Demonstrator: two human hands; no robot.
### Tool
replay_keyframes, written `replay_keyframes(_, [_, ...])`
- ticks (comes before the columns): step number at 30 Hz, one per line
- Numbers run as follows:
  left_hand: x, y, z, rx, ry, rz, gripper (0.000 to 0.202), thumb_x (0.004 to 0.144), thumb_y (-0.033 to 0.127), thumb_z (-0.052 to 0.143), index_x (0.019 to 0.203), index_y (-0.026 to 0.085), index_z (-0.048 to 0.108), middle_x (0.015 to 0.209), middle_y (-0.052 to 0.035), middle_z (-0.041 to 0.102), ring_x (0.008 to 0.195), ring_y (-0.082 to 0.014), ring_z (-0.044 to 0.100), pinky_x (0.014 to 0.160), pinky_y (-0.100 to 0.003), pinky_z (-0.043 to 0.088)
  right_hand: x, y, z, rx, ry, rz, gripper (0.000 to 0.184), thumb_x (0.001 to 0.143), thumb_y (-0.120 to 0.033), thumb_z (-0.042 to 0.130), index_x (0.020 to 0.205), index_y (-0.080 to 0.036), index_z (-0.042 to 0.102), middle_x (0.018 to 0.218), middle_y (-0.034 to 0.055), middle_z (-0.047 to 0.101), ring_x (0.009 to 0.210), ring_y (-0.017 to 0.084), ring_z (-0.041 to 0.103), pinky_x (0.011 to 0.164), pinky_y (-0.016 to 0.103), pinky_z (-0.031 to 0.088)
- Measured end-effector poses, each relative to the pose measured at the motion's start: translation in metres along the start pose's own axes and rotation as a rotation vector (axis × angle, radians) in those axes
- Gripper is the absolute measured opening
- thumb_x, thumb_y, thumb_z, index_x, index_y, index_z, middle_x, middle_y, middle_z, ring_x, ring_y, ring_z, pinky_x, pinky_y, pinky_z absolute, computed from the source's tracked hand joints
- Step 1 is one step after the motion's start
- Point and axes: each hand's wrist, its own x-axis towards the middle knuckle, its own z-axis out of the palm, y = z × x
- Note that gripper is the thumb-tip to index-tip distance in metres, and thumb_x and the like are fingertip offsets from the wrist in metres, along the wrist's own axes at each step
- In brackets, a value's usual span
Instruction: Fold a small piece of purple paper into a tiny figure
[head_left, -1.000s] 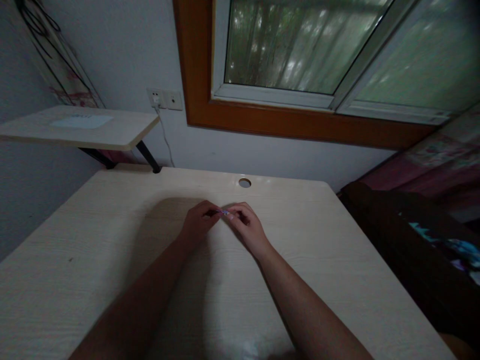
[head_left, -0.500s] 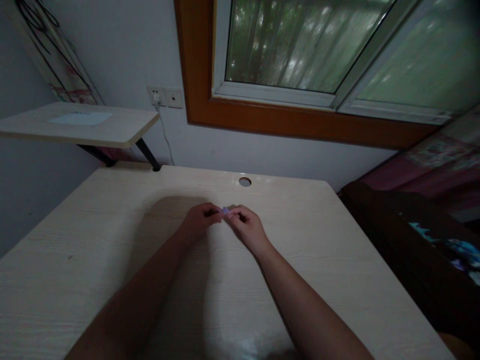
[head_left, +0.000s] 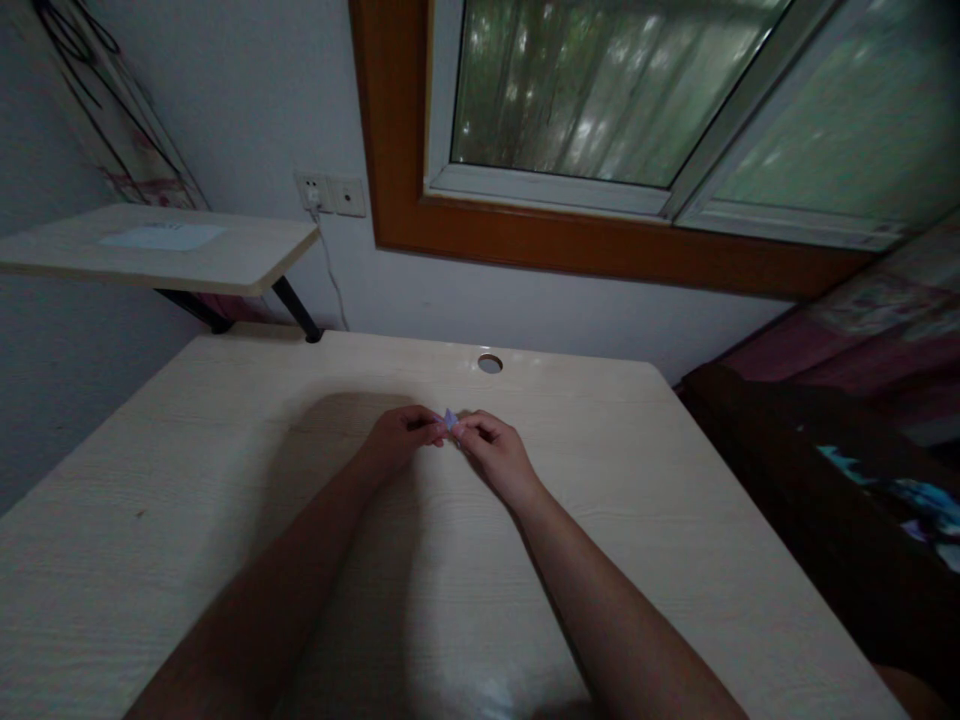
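A person's left hand (head_left: 397, 445) and right hand (head_left: 491, 455) meet over the middle of a pale bench (head_left: 225, 480). The fingertips of both are pinched shut on a tiny purple piece (head_left: 450, 419), held just above the wood. What it is made of is too small and dim to tell. A cable hole (head_left: 490, 363) sits at 12 o'clock from the piece, a shelf (head_left: 187, 255) at 10 o'clock and a window (head_left: 600, 90) at 1 o'clock.

The grip looks slight. With so little of the piece between the fingertips, an uneven pull from either hand could slip it free, or crush or tear it if it is thin. In the poor light, a dropped piece could be hard to spot on the bench.

Compared with a second ago, the hands have drawn a little closer. The piece, then lying low between them, now stands up as a small peak at the fingertips. The forearms have barely shifted.
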Motion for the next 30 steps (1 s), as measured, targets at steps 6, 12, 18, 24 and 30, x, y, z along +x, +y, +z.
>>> replay_keyframes(6, [-0.0013,0.0012,0.0043,0.109,0.049,0.032,0.02,0.074,0.038,0.07,0.074,0.018,0.065,0.066,0.0003,0.068,0.063,-0.0149,0.061,0.064,-0.027,0.047,-0.0003,0.0004,0.0017,-0.051,0.031,-0.05,0.024,0.082,-0.046,0.07,0.08,-0.022,0.071,0.072,-0.0001,0.058,0.065,0.015,0.048,0.061,0.028,0.038])
replay_keyframes(12, [-0.0025,-0.0001,0.0057,0.142,0.057,0.036,0.019,0.074,0.034,0.069,0.069,0.018,0.06,0.06,0.0034,0.061,0.058,-0.012,0.054,0.059,-0.024,0.04,-0.0005,-0.0002,0.0022,-0.07,0.007,-0.06,0.02,0.082,-0.042,0.071,0.079,-0.022,0.07,0.072,-0.0004,0.057,0.065,0.014,0.047,0.059,0.028,0.037])
replay_keyframes(18, [-0.0018,-0.0006,0.0032,-0.016,0.002,0.042,0.021,0.076,0.036,0.07,0.07,0.018,0.062,0.063,0.0017,0.063,0.062,-0.0129,0.056,0.065,-0.026,0.044,0.0003,-0.0017,0.0008,-0.009,-0.021,-0.028,0.024,0.08,-0.046,0.073,0.078,-0.022,0.07,0.071,-0.0011,0.055,0.065,0.014,0.045,0.06,0.028,0.036])
replay_keyframes(24, [-0.0031,0.0024,0.004,-0.117,-0.016,0.051,0.022,0.076,0.037,0.071,0.07,0.017,0.064,0.066,0.0004,0.065,0.062,-0.0128,0.057,0.066,-0.026,0.045,0.0005,-0.0018,0.0002,0.033,-0.047,-0.025,0.024,0.08,-0.045,0.074,0.077,-0.022,0.07,0.071,-0.0013,0.054,0.065,0.014,0.044,0.061,0.028,0.035])
replay_keyframes(30, [-0.0044,0.0006,0.0035,-0.107,-0.01,0.064,0.023,0.078,0.035,0.071,0.069,0.016,0.064,0.065,0.0007,0.064,0.062,-0.0119,0.056,0.064,-0.024,0.044,0.0006,-0.0034,0.001,0.037,-0.054,-0.034,0.024,0.079,-0.044,0.075,0.077,-0.021,0.07,0.071,-0.0015,0.052,0.066,0.013,0.044,0.06,0.027,0.034])
